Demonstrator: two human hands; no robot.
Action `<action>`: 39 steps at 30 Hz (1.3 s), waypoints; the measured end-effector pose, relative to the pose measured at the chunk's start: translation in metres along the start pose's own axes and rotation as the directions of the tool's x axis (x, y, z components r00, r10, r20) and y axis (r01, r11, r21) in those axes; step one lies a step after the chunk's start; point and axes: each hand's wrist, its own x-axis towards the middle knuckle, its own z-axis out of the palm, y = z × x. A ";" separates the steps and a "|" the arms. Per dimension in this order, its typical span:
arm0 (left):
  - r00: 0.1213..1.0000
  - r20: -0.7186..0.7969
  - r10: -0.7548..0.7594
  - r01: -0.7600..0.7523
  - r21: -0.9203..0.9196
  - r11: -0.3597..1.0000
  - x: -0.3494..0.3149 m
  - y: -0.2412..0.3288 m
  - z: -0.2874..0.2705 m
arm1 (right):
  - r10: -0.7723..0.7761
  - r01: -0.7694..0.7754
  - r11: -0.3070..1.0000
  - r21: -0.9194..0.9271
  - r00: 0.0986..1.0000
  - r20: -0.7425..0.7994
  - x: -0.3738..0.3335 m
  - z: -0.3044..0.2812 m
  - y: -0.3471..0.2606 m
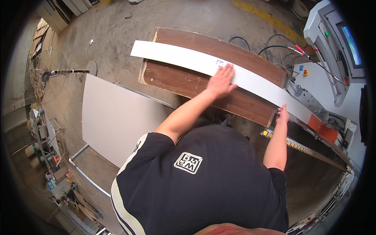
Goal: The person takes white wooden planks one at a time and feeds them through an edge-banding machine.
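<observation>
Leaning against a stand well to the left of both hands is one large pale grey rectangular board (113, 117), with a floor fan (47, 74) beyond it on the concrete floor (117, 27). Nearer, one long white strip-shaped panel (176, 55) lies across one dark brown wooden tabletop (184, 80), its long axis running from the upper left down to the lower right, toward the white machine (333, 51).

The left hand (221, 80) lies flat on the panel about midway along it, fingers (227, 70) spread and pressing down, not gripping anything. From those fingers the strip stretches away on both sides, the longer free end lying to their left.

The right hand (282, 113) sits at the panel's near edge, close to where the strip meets the machine's infeed with its orange part (323, 127). Its fingers curl against that edge; whether they actually clasp it I cannot tell. This hand is the one nearer the machine.
</observation>
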 end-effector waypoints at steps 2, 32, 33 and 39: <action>0.985 0.055 -0.162 0.154 0.134 0.979 -0.006 -0.041 -0.008 | -0.023 0.032 0.997 -0.076 0.993 0.112 -0.020 0.028 0.010; 0.920 -0.372 -0.126 0.148 0.033 0.988 -0.082 -0.157 -0.070 | 0.000 -0.015 0.995 0.101 0.989 0.149 -0.056 0.028 -0.005; 0.929 -0.361 -0.080 0.103 0.046 0.994 -0.076 -0.156 -0.074 | 0.023 -0.035 0.995 0.095 0.992 0.127 -0.052 0.026 -0.006; 0.957 -0.278 0.081 -0.045 0.132 0.990 -0.045 -0.115 -0.066 | -0.014 0.010 0.983 0.184 1.000 0.020 -0.016 -0.012 -0.007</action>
